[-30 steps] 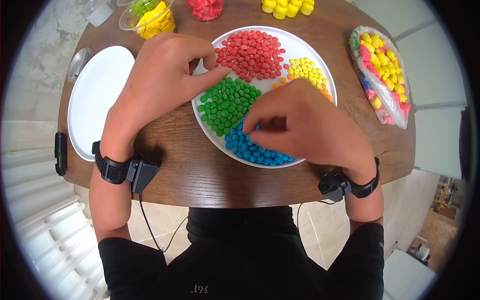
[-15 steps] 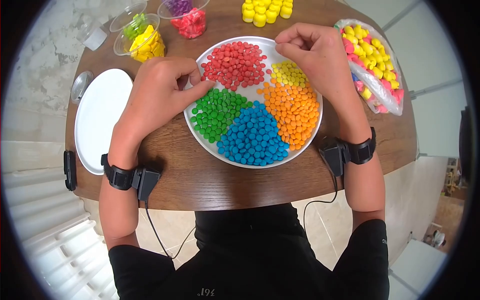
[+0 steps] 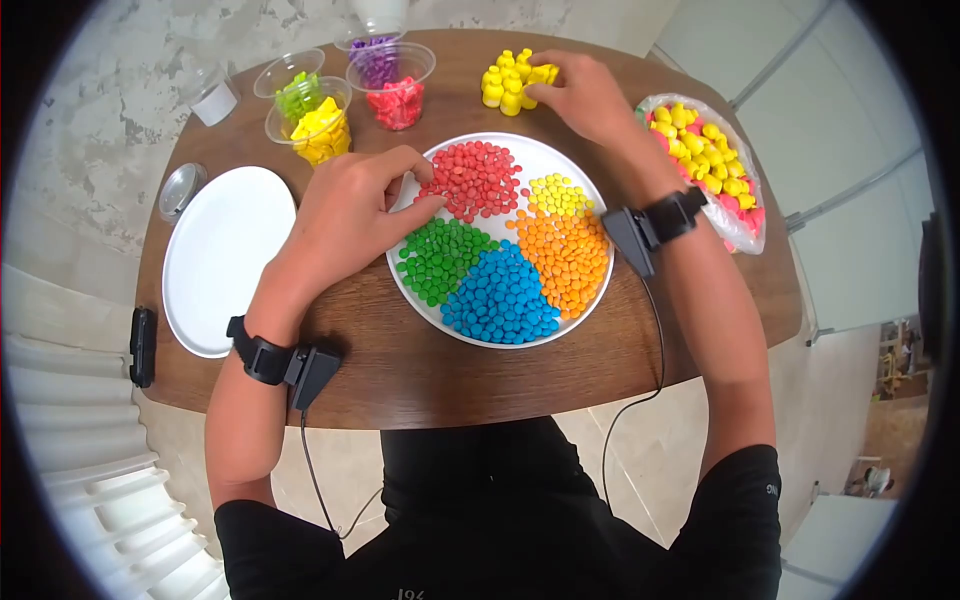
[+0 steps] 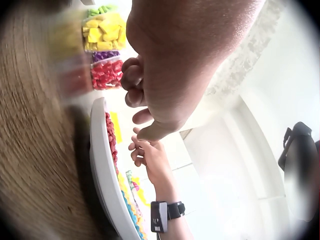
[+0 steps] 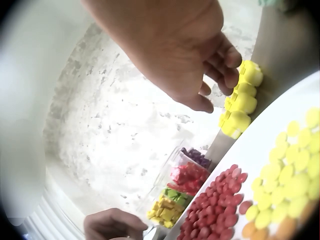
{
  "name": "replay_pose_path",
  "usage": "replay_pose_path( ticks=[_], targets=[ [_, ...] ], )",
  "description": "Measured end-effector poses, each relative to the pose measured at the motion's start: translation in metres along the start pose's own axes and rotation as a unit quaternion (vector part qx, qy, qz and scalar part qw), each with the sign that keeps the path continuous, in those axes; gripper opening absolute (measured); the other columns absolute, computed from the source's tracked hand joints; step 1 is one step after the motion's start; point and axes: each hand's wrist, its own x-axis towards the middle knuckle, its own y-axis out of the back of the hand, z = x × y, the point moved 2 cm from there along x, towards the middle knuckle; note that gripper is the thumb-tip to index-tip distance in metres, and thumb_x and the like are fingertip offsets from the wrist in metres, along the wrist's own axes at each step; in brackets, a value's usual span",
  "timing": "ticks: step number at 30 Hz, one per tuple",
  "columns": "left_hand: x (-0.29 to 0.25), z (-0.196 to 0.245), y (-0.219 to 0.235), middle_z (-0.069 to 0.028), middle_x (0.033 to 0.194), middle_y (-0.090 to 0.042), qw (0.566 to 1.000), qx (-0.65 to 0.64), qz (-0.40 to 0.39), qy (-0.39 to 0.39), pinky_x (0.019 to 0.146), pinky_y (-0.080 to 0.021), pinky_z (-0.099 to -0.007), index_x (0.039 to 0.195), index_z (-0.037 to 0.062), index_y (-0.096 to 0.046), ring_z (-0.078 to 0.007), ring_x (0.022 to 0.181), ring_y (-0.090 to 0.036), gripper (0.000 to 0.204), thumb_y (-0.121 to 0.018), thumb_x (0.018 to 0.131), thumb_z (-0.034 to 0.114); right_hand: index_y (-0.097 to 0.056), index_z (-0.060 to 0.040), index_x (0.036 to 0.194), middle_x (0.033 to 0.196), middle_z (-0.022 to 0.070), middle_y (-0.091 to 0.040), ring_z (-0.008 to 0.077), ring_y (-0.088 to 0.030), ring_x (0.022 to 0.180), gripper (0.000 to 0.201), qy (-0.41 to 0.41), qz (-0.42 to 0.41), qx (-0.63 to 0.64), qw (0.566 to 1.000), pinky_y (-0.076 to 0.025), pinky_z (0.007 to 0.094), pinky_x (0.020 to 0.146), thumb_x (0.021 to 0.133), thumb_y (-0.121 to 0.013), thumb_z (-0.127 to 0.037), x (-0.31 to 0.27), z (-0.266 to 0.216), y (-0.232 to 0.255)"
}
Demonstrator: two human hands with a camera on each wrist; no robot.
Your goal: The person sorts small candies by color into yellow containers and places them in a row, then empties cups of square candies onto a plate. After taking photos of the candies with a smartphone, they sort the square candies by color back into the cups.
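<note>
My right hand point(image 3: 590, 100) reaches to the back of the table, at the right side of a cluster of small yellow bottles point(image 3: 510, 92). Its thumb and fingers are spread apart beside the nearest ones; in the right wrist view the fingertips overlap the yellow bottles point(image 5: 237, 107). My left hand point(image 3: 355, 215) is at the left rim of a round white plate point(image 3: 440, 318), with thumb and fingers loosely bent and nothing between them. On the plate lie button-shaped candies sorted by colour: red point(image 3: 470, 178), green point(image 3: 440, 262), blue point(image 3: 502, 300), orange point(image 3: 565, 262) and yellow point(image 3: 560, 195).
Clear cups with yellow point(image 3: 322, 132), green point(image 3: 298, 98), red point(image 3: 396, 102) and purple point(image 3: 373, 62) pieces stand at the back left. An oval white plate point(image 3: 225, 262) lies on the left, near a round lid point(image 3: 182, 192). A bag of yellow and pink bottles point(image 3: 705, 160) lies right.
My right hand has gone from above the blue candies, over the plate's right side, to the yellow bottles at the back. My left hand has stayed by the plate's left rim. The head view has shifted.
</note>
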Motion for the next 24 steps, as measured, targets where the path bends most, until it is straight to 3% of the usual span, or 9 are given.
replay_pose_path(
  ticks=[2, 3, 5, 6, 10, 19, 21, 23, 24],
  targets=[
    [0.0, -0.002, 0.0, -0.0019, 0.058, -0.048, 1.0, -0.005, 0.008, -0.003, 0.053, -0.036, -0.0316, 0.099, 0.0065, -0.074, -0.0127, 0.054, -0.046, 0.019, -0.084, 0.087, 0.018, -0.078, -0.0011, 0.115, 0.107, 0.0284, -0.075, 0.0433, -0.072, 0.104, 0.044, 0.024, -0.037, -0.029, 0.999, -0.056, 0.0481, 0.096, 0.084, -0.077, -0.031, 0.011, 0.004, -0.014],
    [0.001, -0.001, 0.001, -0.0019, 0.058, -0.048, 1.0, -0.001, 0.014, -0.007, 0.053, -0.036, -0.0316, 0.099, 0.0065, -0.074, -0.0127, 0.054, -0.046, 0.019, -0.084, 0.087, 0.018, -0.08, -0.0023, 0.112, 0.105, 0.0268, -0.075, 0.0404, -0.073, 0.102, 0.041, -0.004, -0.062, -0.031, 0.998, -0.057, 0.0475, 0.095, 0.083, -0.08, -0.032, 0.01, -0.004, -0.016],
    [0.002, 0.0, -0.001, -0.0004, 0.058, -0.046, 0.999, -0.032, 0.0, 0.018, 0.053, -0.035, -0.0303, 0.1, 0.0071, -0.075, -0.0107, 0.054, -0.044, 0.018, -0.084, 0.087, 0.017, -0.079, 0.0002, 0.106, 0.084, 0.0219, -0.074, 0.037, -0.072, 0.078, 0.039, 0.024, -0.048, -0.02, 0.998, -0.056, 0.0454, 0.076, 0.081, -0.082, -0.03, 0.007, -0.005, -0.024],
    [0.002, -0.001, -0.003, 0.0013, 0.058, -0.047, 0.998, -0.05, -0.008, 0.033, 0.053, -0.034, -0.0291, 0.1, 0.0069, -0.075, -0.0085, 0.054, -0.044, 0.018, -0.084, 0.088, 0.016, -0.077, 0.0007, 0.096, 0.08, 0.0195, -0.073, 0.0337, -0.07, 0.074, 0.034, 0.052, -0.006, -0.009, 0.999, -0.054, 0.044, 0.07, 0.081, -0.083, -0.029, 0.004, -0.007, -0.027],
    [0.005, 0.003, -0.004, 0.0022, 0.058, -0.048, 0.997, -0.065, -0.019, 0.048, 0.053, -0.034, -0.0287, 0.099, 0.0059, -0.075, -0.0075, 0.054, -0.044, 0.017, -0.083, 0.088, 0.016, -0.072, -0.0005, 0.083, 0.075, 0.0171, -0.071, 0.028, -0.068, 0.07, 0.033, 0.004, -0.061, 0.042, 0.997, -0.053, 0.04, 0.068, 0.08, -0.086, -0.03, 0.005, 0.0, -0.03],
    [0.026, 0.012, -0.006, -0.0028, 0.063, -0.063, 0.997, -0.049, -0.047, 0.045, 0.055, -0.042, -0.0275, 0.099, 0.0037, -0.079, -0.0077, 0.056, -0.055, 0.019, -0.084, 0.088, 0.019, -0.072, 0.0021, 0.087, 0.068, 0.0152, -0.068, 0.024, -0.066, 0.06, 0.03, 0.009, -0.085, 0.048, 0.995, -0.052, 0.0379, 0.059, 0.079, -0.084, -0.025, -0.01, 0.013, -0.024],
    [0.034, 0.024, -0.003, -0.014, 0.068, -0.068, 0.999, -0.008, -0.028, -0.017, 0.061, -0.052, -0.0395, 0.097, 0.0044, -0.08, -0.0288, 0.062, -0.067, 0.028, -0.084, 0.086, 0.03, -0.073, 0.0022, 0.088, 0.066, 0.0133, -0.068, 0.021, -0.065, 0.056, 0.028, 0.004, -0.076, 0.046, 0.996, -0.051, 0.0359, 0.056, 0.08, -0.084, -0.023, -0.018, 0.007, -0.01],
    [0.041, 0.033, -0.001, -0.0151, 0.07, -0.069, 0.999, -0.02, -0.033, 0.003, 0.062, -0.052, -0.0396, 0.099, 0.0045, -0.081, -0.0307, 0.064, -0.068, 0.03, -0.084, 0.086, 0.032, -0.074, 0.0017, 0.089, 0.065, 0.0086, -0.068, 0.013, -0.063, 0.053, 0.022, -0.099, -0.068, 0.157, 0.98, -0.047, 0.03, 0.05, 0.082, -0.082, -0.018, -0.034, -0.01, 0.016],
    [0.043, 0.037, -0.003, -0.0163, 0.071, -0.07, 0.998, -0.034, -0.039, 0.019, 0.063, -0.053, -0.0396, 0.101, 0.0045, -0.081, -0.0325, 0.065, -0.069, 0.033, -0.085, 0.085, 0.033, -0.074, 0.0009, 0.088, 0.064, 0.0032, -0.065, 0.0068, -0.061, 0.056, 0.016, -0.094, -0.063, 0.163, 0.98, -0.044, 0.0254, 0.048, 0.085, -0.08, -0.014, -0.042, -0.024, 0.029]
  ],
)
